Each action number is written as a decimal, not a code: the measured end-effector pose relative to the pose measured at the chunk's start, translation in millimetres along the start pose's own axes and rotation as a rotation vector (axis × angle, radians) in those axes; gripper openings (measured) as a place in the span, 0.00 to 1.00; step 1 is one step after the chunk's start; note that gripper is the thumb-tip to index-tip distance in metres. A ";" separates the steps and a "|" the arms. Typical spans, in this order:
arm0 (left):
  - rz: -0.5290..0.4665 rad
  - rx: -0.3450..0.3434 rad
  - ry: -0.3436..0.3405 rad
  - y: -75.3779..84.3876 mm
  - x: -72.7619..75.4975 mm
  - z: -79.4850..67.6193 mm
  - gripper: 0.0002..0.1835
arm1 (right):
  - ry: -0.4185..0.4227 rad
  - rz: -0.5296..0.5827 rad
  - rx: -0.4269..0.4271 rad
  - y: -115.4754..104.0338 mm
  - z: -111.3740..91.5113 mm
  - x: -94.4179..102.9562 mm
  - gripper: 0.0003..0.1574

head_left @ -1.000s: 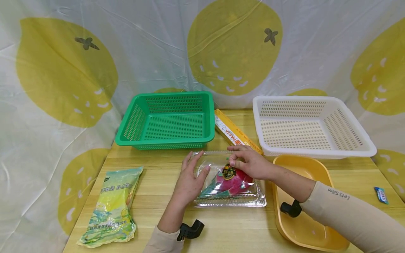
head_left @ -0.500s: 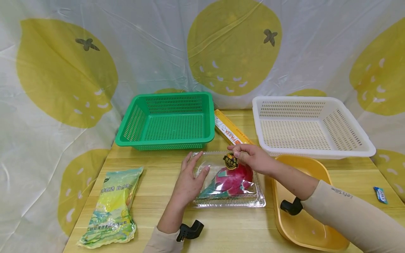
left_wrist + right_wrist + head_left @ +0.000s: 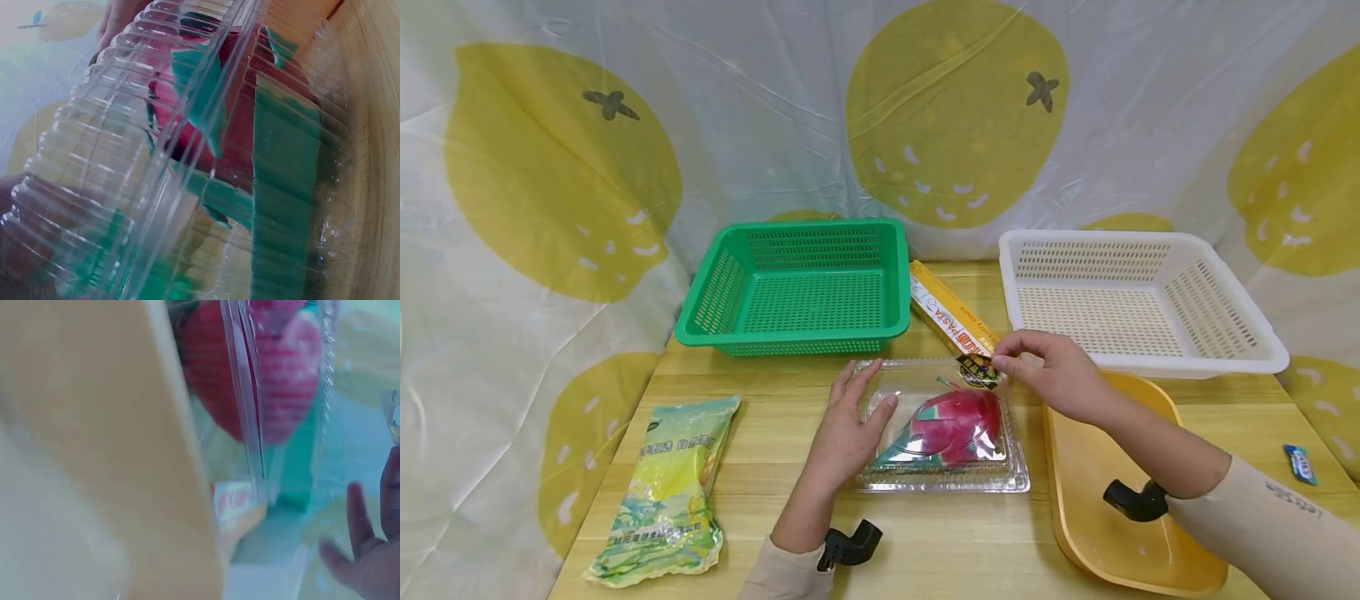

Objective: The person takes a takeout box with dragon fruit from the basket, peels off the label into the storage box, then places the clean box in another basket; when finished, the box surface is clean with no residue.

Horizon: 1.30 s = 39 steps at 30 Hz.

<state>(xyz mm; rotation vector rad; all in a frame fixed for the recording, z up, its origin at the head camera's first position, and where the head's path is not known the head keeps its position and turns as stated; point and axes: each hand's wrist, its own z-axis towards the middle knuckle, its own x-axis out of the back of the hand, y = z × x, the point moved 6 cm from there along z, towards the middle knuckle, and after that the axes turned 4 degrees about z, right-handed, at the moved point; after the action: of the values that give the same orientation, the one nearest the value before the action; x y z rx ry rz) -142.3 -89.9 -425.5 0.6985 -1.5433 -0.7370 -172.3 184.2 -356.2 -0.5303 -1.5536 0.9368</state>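
A clear plastic clamshell box (image 3: 940, 479) lies on the table in the head view, with something pink and green (image 3: 958, 421) inside. My left hand (image 3: 850, 433) rests on its left side with the fingers spread. Between thumb and forefinger, my right hand (image 3: 1060, 375) pinches a black and gold round label sticker (image 3: 977, 371) over the box's far right corner. The sticker (image 3: 395, 415) shows at the fingertips in the right wrist view, raised off the lid. Up close, the left wrist view has the box's ribbed wall (image 3: 144, 131) and the coloured contents.
Behind the box stand a green basket (image 3: 812, 340) and a white basket (image 3: 1157, 362), with a yellow pasta box (image 3: 951, 308) between them. A yellow tub (image 3: 1120, 533) sits under my right forearm. A green-yellow bag (image 3: 662, 492) lies left; a small blue packet (image 3: 1300, 463) lies far right.
My right hand has drawn the sticker up and rightward from the middle of the lid to its far right corner. The left hand and the box have stayed in place.
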 end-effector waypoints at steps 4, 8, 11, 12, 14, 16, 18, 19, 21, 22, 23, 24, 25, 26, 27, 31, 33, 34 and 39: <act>0.000 0.002 -0.004 -0.1 0.0 0.7 0.32 | 0.023 -0.021 -0.021 5.2 -18.3 19.5 0.08; -0.003 0.003 -0.004 -0.8 -0.2 1.1 0.32 | 0.037 -0.079 -0.033 11.2 -34.7 35.0 0.07; -0.005 0.002 -0.004 -1.3 0.0 1.1 0.32 | 0.051 -0.130 -0.031 16.3 -45.2 44.6 0.06; -0.007 0.003 -0.004 -1.5 -0.1 1.1 0.31 | 0.054 -0.143 -0.035 18.6 -48.7 47.7 0.05; -0.007 0.002 0.000 -1.2 0.3 1.0 0.31 | 0.053 -0.161 -0.043 25.2 -55.0 53.7 0.05; -0.010 0.003 0.000 -0.9 0.2 1.0 0.32 | 0.047 -0.166 -0.057 34.8 -60.5 59.4 0.06; -0.010 0.002 0.002 -0.8 0.1 0.7 0.32 | 0.037 -0.170 -0.081 47.2 -65.2 64.9 0.07; -0.011 0.004 0.002 -0.9 0.1 0.7 0.32 | 0.038 -0.172 -0.091 53.7 -67.4 67.4 0.07; -0.014 0.007 -0.002 -1.3 -0.2 0.7 0.31 | 0.036 -0.182 -0.106 66.3 -71.7 72.5 0.08; -0.013 0.005 -0.002 -1.5 -0.3 0.7 0.31 | 0.036 -0.186 -0.114 72.5 -74.0 75.0 0.08; -0.014 0.003 -0.001 -1.7 -0.4 0.6 0.31 | 0.041 -0.192 -0.115 78.3 -76.1 77.3 0.08; -0.015 0.001 -0.002 -1.9 -0.6 0.5 0.31 | 0.044 -0.201 -0.119 83.9 -78.5 79.8 0.08; -0.017 0.005 -0.003 -2.2 -0.7 0.8 0.31 | 0.047 -0.210 -0.117 89.6 -80.2 82.2 0.08; -0.016 0.003 -0.003 -2.6 -0.8 1.0 0.31 | 0.047 -0.215 -0.114 94.5 -81.9 84.8 0.07; -0.016 0.002 -0.004 -3.0 -1.0 1.1 0.31 | 0.046 -0.215 -0.111 99.1 -83.4 87.3 0.07; -0.016 0.002 -0.005 -4.7 -1.8 2.1 0.32 | 0.049 -0.225 -0.100 114.3 -88.1 96.5 0.05; -0.013 0.001 -0.004 -5.1 -2.1 2.5 0.32 | 0.044 -0.229 -0.104 120.1 -89.8 99.5 0.05; -0.012 0.002 -0.003 -5.3 -2.2 2.6 0.32 | 0.044 -0.236 -0.108 123.0 -90.2 100.7 0.05; -0.012 -0.004 -0.002 -4.4 -2.1 2.8 0.32 | 0.050 -0.258 -0.139 133.7 -91.6 103.3 0.07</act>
<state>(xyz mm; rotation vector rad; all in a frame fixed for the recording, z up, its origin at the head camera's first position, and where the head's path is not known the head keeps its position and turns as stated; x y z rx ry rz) -144.7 -90.8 -430.5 0.7052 -1.5404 -0.7498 -128.3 365.5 -402.4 -0.4346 -1.6049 0.6183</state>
